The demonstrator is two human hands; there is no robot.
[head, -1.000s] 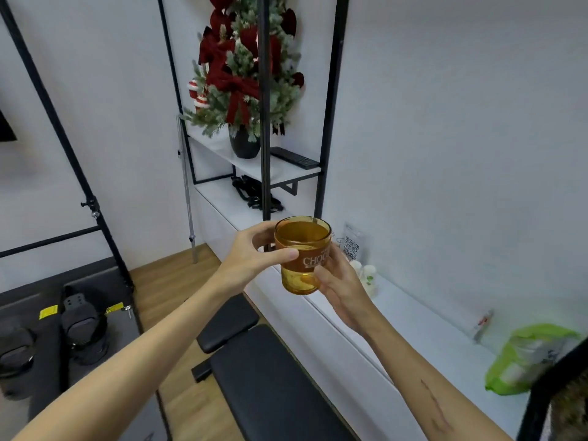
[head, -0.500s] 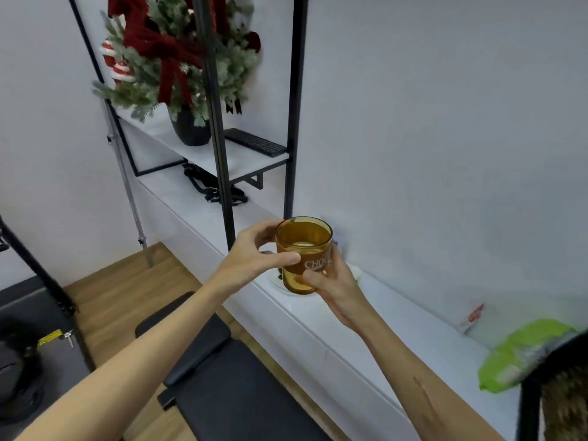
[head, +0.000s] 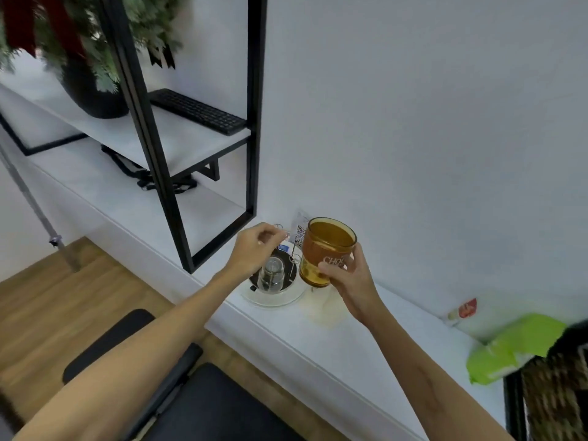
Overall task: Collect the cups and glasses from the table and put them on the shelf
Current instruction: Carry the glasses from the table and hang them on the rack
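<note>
Plant pot [head: 92, 97] and keyboard [head: 197, 111] sit far left on the upper shelf [head: 178, 144]. Left hand [head: 254, 253] hovers over a small clear glass [head: 271, 276] on a round tray [head: 273, 299], fingers loosely curled, holding nothing. Right hand [head: 346, 281] has its grip wrapped round the amber cup [head: 326, 251], held up just right of the tray. Green bag [head: 509, 348] lies far right.

Amber glass [head: 327, 251]: translucent, glossy, white print on side. Small clear glass [head: 271, 275]: transparent, shiny, on round white tray [head: 273, 297], smooth, glossy rim. Shelf [head: 318, 338]: white, smooth, matt. Frame [head: 254, 122]: black metal, matt/satin. Keyboard [head: 199, 111], far left: black plastic, matt. Pot [head: 92, 97]: black, slight sheen. Floor [head: 47, 307]: wood grain, satin. Bench pad [head: 222, 405], near: black, smooth, leather-like. Bag [head: 509, 348], right: green plastic, glossy.
</note>
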